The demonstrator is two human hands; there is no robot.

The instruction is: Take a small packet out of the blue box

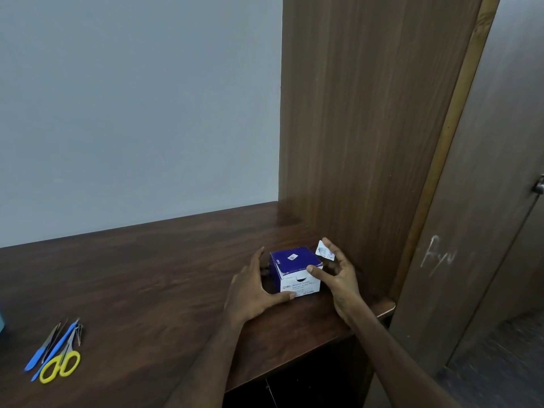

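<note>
I see the swab box [296, 270] on the wooden desk [147, 278], between the two hands. My left hand [255, 290] cups its left side, fingers straight, thumb touching the front bottom edge. My right hand [338, 275] pinches a small white packet [324, 252] just right of the box top, thumb on the box's corner. The box's opening is hard to make out.
</note>
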